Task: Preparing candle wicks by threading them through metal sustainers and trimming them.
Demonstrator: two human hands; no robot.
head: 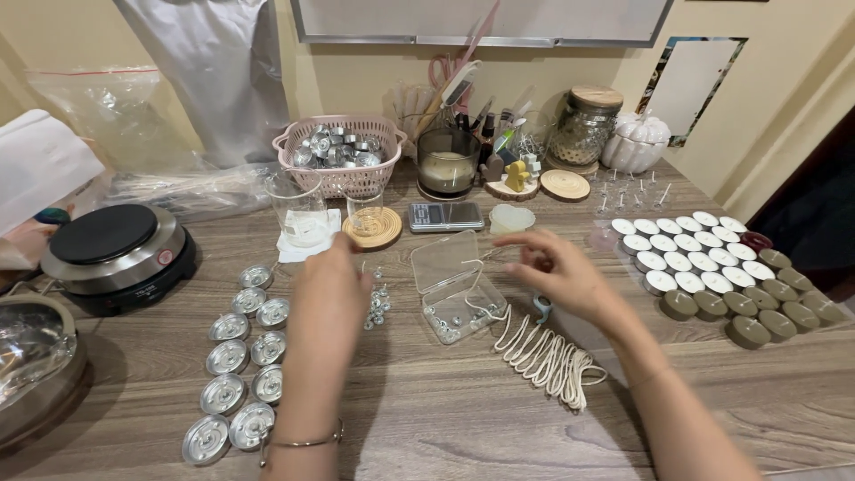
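Observation:
My left hand [328,298] hovers over the wooden table [427,410], fingers curled, beside a small heap of metal wick tabs [378,305]. My right hand [554,272] reaches left above an open clear plastic box [454,283] holding a few tabs, its fingers pinched on a thin white wick strand [481,267]. A coil of white wick cord [545,354] lies below the right hand. Several empty silver tealight cups [237,363] sit in two columns to the left of my left hand.
A black hot plate [116,251] and a metal pot [36,365] stand at left. At the back are a pink basket of cups [338,153], two glass beakers [298,207], a small scale [445,216] and jars. Filled white and brown tealights [712,267] cover the right side.

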